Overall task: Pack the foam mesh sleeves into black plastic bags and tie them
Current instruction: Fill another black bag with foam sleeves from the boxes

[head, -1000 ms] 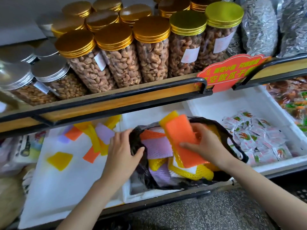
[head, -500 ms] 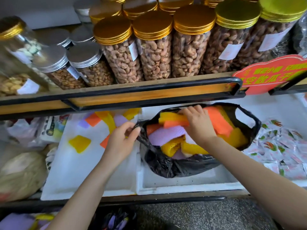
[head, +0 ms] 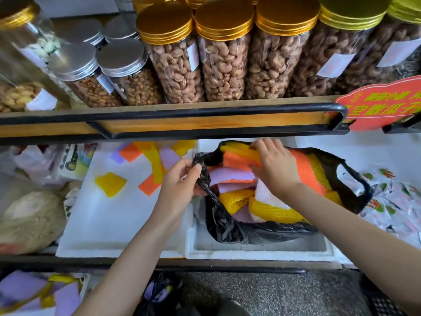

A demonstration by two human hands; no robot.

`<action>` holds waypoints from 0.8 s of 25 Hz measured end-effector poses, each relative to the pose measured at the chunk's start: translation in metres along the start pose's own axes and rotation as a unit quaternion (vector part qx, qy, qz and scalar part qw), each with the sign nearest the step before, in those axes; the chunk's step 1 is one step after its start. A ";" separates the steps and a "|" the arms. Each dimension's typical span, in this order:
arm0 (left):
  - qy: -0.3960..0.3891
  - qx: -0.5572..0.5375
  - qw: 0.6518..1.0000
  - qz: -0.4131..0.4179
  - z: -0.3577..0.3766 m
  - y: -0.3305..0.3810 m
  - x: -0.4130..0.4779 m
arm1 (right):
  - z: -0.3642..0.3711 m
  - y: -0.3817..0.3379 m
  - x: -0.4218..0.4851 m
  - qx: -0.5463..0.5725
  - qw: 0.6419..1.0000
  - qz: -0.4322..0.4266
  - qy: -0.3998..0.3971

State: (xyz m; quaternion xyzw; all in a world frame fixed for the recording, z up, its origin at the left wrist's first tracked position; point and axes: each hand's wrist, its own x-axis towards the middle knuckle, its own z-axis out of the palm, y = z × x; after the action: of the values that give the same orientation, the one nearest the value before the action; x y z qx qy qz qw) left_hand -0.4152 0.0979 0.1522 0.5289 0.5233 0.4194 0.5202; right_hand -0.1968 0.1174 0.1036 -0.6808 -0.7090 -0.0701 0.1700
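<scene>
A black plastic bag (head: 246, 231) sits open in a white foam box (head: 250, 249) on the lower shelf. It is stuffed with foam mesh sleeves (head: 237, 197) in orange, yellow, purple and white. My left hand (head: 177, 185) pinches the bag's left rim and holds it up. My right hand (head: 273, 165) is in the bag's mouth, fingers curled over yellow and orange sleeves at the far side. Loose sleeves (head: 110, 184) lie on the white foam lid (head: 95, 220) to the left.
A wooden shelf with a black rail (head: 205, 110) hangs just above the bag, loaded with jars of nuts (head: 223, 65). A red sign (head: 382, 103) sticks out at right. Small snack packets (head: 396, 201) fill the right bin. More sleeves (head: 34, 293) lie below left.
My right hand has pushed the orange and yellow sleeves deeper, toward the back of the bag. My left hand changed from resting on the bag's edge to pinching the rim. The view shifted left.
</scene>
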 end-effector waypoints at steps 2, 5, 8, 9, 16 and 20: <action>0.018 0.010 1.000 0.006 0.000 -0.003 0.002 | 0.014 -0.009 -0.002 0.025 0.997 -0.050 -0.061; 0.032 0.000 0.999 0.007 -0.001 -0.004 0.003 | 0.038 -0.017 -0.017 0.046 0.961 -0.131 -0.238; 0.020 -0.020 1.000 0.012 -0.003 -0.003 0.001 | 0.045 -0.013 -0.022 0.041 0.954 -0.129 -0.267; 0.006 -0.020 1.000 0.014 -0.005 -0.004 0.002 | 0.044 -0.012 -0.022 0.058 0.962 -0.093 -0.248; -0.114 0.134 0.978 0.112 -0.033 -0.017 0.017 | 0.005 -0.046 -0.028 0.147 0.975 0.117 -0.118; -0.123 0.282 0.914 0.263 -0.079 -0.039 0.027 | -0.049 -0.116 -0.030 0.190 0.969 0.097 0.128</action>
State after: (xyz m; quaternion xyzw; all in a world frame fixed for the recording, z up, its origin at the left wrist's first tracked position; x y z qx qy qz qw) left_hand -0.4950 0.1300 0.1197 0.8196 0.3939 0.3073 0.2804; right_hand -0.3043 0.0658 0.1551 -0.6869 -0.6123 -0.0035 0.3915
